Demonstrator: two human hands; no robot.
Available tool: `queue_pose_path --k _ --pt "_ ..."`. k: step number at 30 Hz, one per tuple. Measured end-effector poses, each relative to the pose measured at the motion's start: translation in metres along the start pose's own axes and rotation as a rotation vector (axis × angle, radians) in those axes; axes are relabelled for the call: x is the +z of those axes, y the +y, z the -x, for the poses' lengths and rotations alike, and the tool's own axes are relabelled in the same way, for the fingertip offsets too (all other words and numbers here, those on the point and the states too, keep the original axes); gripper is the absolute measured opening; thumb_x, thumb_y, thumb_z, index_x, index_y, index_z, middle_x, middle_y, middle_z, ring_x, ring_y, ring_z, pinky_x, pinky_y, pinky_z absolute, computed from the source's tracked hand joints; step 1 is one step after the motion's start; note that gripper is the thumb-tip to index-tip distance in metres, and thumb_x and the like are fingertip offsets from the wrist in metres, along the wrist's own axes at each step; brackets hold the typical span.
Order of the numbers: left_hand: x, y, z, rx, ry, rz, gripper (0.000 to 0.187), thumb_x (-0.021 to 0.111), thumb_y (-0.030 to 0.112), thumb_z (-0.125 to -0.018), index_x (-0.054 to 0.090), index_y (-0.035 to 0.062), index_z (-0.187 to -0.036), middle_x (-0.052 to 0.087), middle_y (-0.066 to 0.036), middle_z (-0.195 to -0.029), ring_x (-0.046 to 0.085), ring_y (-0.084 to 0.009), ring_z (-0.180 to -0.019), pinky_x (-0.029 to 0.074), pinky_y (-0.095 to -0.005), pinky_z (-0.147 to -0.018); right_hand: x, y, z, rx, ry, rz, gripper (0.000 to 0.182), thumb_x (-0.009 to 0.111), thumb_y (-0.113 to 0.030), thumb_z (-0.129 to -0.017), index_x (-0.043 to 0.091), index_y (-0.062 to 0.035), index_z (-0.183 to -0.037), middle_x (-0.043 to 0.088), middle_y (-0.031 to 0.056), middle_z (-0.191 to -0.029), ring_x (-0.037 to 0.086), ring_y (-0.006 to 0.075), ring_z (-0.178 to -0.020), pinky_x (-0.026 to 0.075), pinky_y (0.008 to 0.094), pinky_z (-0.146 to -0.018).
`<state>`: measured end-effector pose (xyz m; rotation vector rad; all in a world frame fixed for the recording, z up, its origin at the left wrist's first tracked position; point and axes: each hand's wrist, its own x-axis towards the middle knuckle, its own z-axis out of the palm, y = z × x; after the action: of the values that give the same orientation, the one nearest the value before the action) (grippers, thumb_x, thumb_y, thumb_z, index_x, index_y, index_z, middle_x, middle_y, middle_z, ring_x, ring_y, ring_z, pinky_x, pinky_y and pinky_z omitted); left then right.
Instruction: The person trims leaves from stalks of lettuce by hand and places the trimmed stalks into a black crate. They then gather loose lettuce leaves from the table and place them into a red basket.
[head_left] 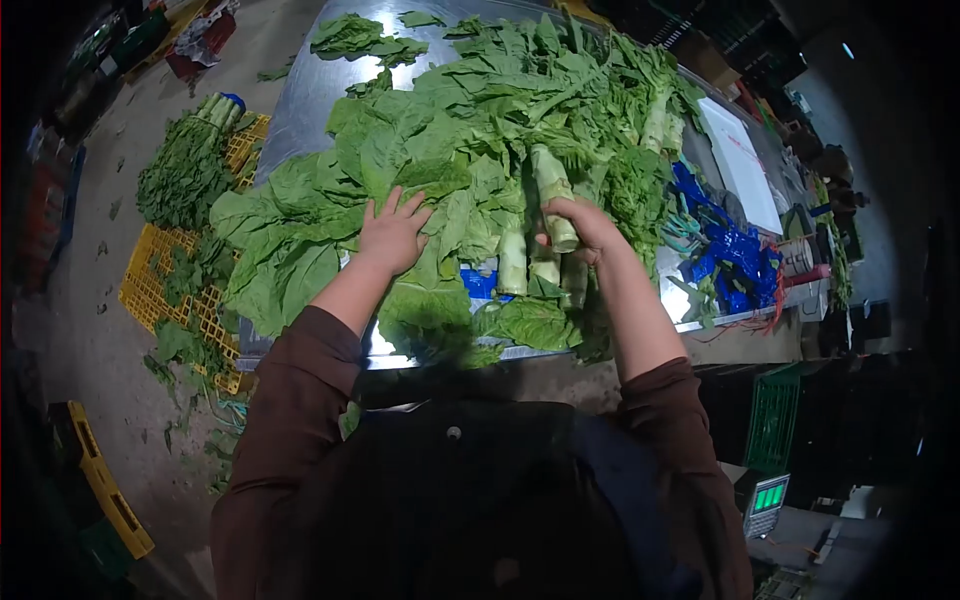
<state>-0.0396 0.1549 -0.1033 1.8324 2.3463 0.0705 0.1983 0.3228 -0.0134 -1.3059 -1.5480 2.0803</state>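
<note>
My right hand (588,228) is closed around the thick pale-green stem of a stem lettuce (551,172), near its cut lower end. More stem lettuces lie beside it, one with its bare stem (512,262) pointing toward me. My left hand (393,236) lies with spread fingers on broad loose lettuce leaves (300,215). A large heap of leafy tops (480,95) covers the metal table (310,105) beyond both hands. Under the stems a patch of blue material (480,283) shows; most of it is hidden.
On the left, a bundle of stem lettuces (190,150) rests on a yellow plastic crate (165,280). Blue straps or tape (735,255) and a white board (740,165) are at the table's right. A scale with a green display (768,497) stands at lower right.
</note>
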Motion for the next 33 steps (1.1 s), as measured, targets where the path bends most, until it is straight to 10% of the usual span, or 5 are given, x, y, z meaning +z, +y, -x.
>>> queue_pose_path --k 7,14,17,24,33 --pt "-0.016 0.001 0.001 -0.024 -0.055 0.231 0.054 0.06 0.034 -0.08 0.048 0.0271 -0.133 0.028 0.001 -0.15 0.016 -0.0272 -0.141 0.011 -0.0582 -0.111 0.03 0.005 0.007 0.044 -0.724 -1.048 0.045 0.06 -0.019 -0.08 0.044 0.0014 -0.116 0.055 0.0064 -0.095 0.054 0.0151 -0.076 0.049 0.0255 -0.059" --pt "-0.061 0.054 0.023 -0.032 0.724 0.23 0.023 0.059 0.021 -0.077 0.072 0.0182 -0.096 0.06 -0.014 -0.11 0.051 -0.0341 -0.106 0.028 -0.0534 -0.102 0.041 0.01 0.001 -0.05 -0.632 -0.731 0.045 0.062 -0.021 -0.079 0.045 -0.0003 -0.116 0.054 0.0066 -0.097 0.054 0.0157 -0.077 0.049 0.0288 -0.061" --pt "-0.09 0.081 0.032 -0.213 0.233 0.835 0.034 0.059 0.029 -0.087 0.064 0.0107 -0.114 0.063 -0.01 -0.106 0.059 -0.0188 -0.09 0.047 -0.0293 -0.081 0.046 0.012 0.0 -0.113 -0.665 -0.807 0.045 0.063 -0.02 -0.079 0.045 -0.0008 -0.116 0.055 0.0075 -0.099 0.057 0.0173 -0.08 0.051 0.0311 -0.063" --pt "-0.127 0.113 0.005 -0.068 -0.205 1.888 0.067 0.07 0.031 -0.082 0.036 -0.001 -0.132 0.058 -0.006 -0.101 0.057 -0.0117 -0.091 0.048 -0.0269 -0.074 0.051 0.009 0.012 -0.35 -0.431 -0.254 0.046 0.067 -0.016 -0.078 0.045 -0.0022 -0.116 0.056 0.0095 -0.1 0.06 0.0177 -0.079 0.052 0.031 -0.064" --pt "-0.1 0.106 -0.007 -0.157 0.142 1.929 0.051 0.07 0.005 -0.074 0.043 0.0001 -0.118 0.059 -0.009 -0.103 0.059 -0.0155 -0.088 0.049 -0.0301 -0.078 0.018 -0.052 0.015 -0.425 -0.465 0.655 0.054 0.069 -0.025 -0.082 0.045 -0.0001 -0.124 0.055 0.0055 -0.105 0.053 0.0125 -0.099 0.044 0.0273 -0.087"
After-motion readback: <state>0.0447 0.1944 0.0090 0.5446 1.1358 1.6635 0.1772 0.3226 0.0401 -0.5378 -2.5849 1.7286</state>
